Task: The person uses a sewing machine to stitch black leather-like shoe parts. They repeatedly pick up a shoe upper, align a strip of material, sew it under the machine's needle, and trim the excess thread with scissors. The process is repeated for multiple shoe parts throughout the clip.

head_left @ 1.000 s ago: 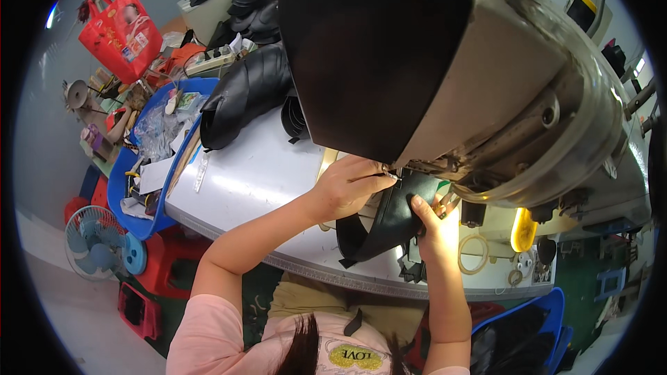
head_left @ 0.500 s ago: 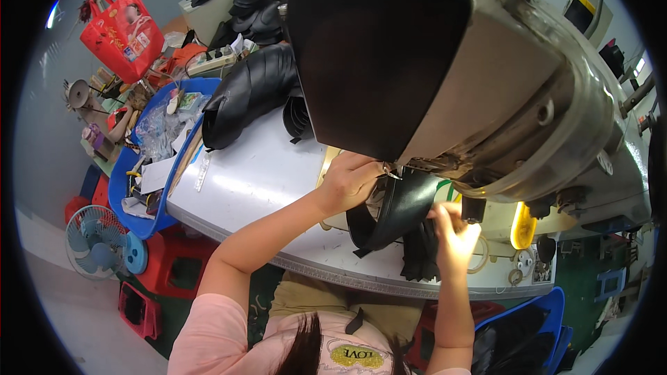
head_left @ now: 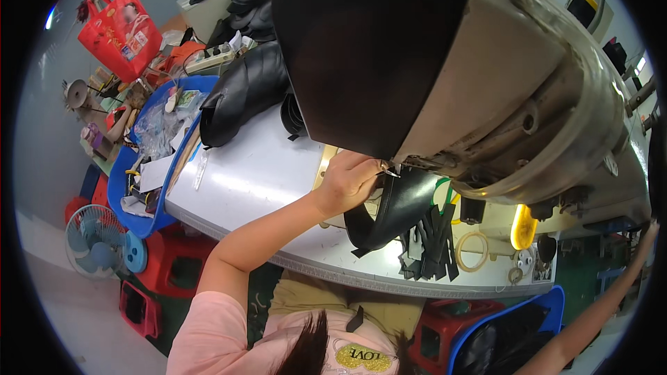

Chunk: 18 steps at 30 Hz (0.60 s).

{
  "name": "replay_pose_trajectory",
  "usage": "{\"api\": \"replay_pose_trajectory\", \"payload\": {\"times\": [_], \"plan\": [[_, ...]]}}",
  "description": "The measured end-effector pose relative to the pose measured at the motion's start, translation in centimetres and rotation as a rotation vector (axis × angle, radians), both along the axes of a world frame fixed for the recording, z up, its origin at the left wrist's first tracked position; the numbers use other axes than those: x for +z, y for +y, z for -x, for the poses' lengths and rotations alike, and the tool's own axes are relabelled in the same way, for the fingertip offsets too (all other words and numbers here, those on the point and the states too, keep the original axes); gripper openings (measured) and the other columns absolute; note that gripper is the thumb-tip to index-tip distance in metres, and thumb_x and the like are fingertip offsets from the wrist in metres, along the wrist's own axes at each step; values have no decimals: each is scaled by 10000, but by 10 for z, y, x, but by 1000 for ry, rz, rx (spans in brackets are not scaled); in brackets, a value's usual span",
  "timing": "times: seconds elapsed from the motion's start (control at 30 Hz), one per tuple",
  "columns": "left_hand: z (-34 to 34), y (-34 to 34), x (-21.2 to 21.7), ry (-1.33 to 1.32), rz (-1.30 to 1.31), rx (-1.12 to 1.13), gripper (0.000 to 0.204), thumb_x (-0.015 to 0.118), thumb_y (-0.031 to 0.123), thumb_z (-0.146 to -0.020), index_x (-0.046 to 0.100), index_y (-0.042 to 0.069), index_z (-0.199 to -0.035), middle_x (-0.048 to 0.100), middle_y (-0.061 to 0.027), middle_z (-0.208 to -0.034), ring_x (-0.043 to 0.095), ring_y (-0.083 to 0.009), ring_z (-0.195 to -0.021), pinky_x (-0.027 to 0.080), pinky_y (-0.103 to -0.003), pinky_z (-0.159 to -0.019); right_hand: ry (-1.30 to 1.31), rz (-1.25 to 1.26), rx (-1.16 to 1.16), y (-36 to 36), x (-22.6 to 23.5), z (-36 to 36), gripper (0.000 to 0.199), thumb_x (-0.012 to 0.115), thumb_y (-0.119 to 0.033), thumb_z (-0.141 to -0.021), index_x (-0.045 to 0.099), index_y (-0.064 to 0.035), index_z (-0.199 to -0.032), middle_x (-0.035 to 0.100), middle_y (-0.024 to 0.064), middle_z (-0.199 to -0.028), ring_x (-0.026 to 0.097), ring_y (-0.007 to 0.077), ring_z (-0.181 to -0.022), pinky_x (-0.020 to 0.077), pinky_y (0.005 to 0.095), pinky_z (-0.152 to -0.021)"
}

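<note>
My left hand (head_left: pixel 345 184) is closed beside the needle area of a large sewing machine (head_left: pixel 500 62). A small silver pointed tool (head_left: pixel 390 171) sticks out of its fingertips; its kind is too small to make out. Just right of this hand a curved black leather-like piece (head_left: pixel 403 208) lies under the machine head, its lower edge looping toward me. My right hand (head_left: pixel 653 230) is stretched far out to the right edge of the picture, by the machine's end. Its fingers are lost in the dark rim, so what it touches cannot be seen.
Black strips (head_left: pixel 436 246) and a pale tape ring (head_left: pixel 473 251) lie on the white table (head_left: pixel 257 173). Rolled black pieces (head_left: pixel 246 94) sit at the back left. A cluttered blue bin (head_left: pixel 121 180) flanks the table; another blue bin (head_left: pixel 556 305) with black pieces stands at lower right.
My right hand has left the black strips and swung far right to the picture's edge. The lamp glow on it is gone. My left hand stays nearly in place.
</note>
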<state>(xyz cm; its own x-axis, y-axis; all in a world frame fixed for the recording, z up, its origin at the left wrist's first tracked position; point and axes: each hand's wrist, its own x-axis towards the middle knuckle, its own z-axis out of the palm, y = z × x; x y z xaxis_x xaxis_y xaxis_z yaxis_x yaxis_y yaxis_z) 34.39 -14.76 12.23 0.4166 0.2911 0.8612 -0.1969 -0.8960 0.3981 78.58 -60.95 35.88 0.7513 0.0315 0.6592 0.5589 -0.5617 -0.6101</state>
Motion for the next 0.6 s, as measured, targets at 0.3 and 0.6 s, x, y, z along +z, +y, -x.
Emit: {"api": "replay_pose_trajectory", "payload": {"times": [0.3,0.6], "plan": [[0,-7,25,10,-100,9,151,629,-85,-638,576,3,-748,596,-105,-787,570,-269,-681,439,-342,-575,-323,-25,-31,-101,-207,-109,447,515,-313,-886,489,38,-1160,581,117,-978,559,188,-783,459,315,-716],[5,-7,24,47,-123,41,168,630,-75,-639,576,10,-774,570,-98,-760,557,-268,-683,434,-335,-581,-113,72,-146,-80,-88,-82,343,454,-121,-898,484,12,-1213,545,168,-1156,541,226,-1027,442,329,-828]]}}
